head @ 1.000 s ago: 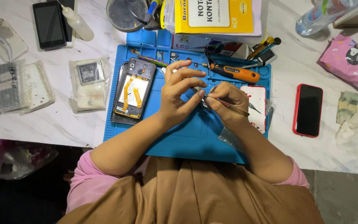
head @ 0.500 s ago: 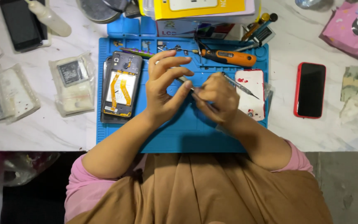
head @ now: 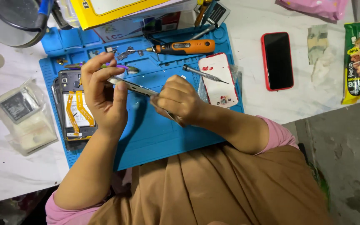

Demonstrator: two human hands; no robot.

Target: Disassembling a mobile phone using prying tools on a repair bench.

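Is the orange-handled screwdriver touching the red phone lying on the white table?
Apart. The head view shows the orange-handled screwdriver on the blue mat, with bare tabletop before the red phone.

Blue mat under the fingers. Orange and black screwdriver just above them. Red-edged black phone far to their right. Orange ribbon strips on the opened dark phone left of them. Yellow box, pink sleeves, tan clothing.

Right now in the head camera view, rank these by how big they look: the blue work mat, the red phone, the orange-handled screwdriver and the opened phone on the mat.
1. blue work mat, by far the largest.
2. opened phone and red phone: these look alike in size, and the left hand partly covers the opened one, so no ranking.
3. orange-handled screwdriver, the slimmest.
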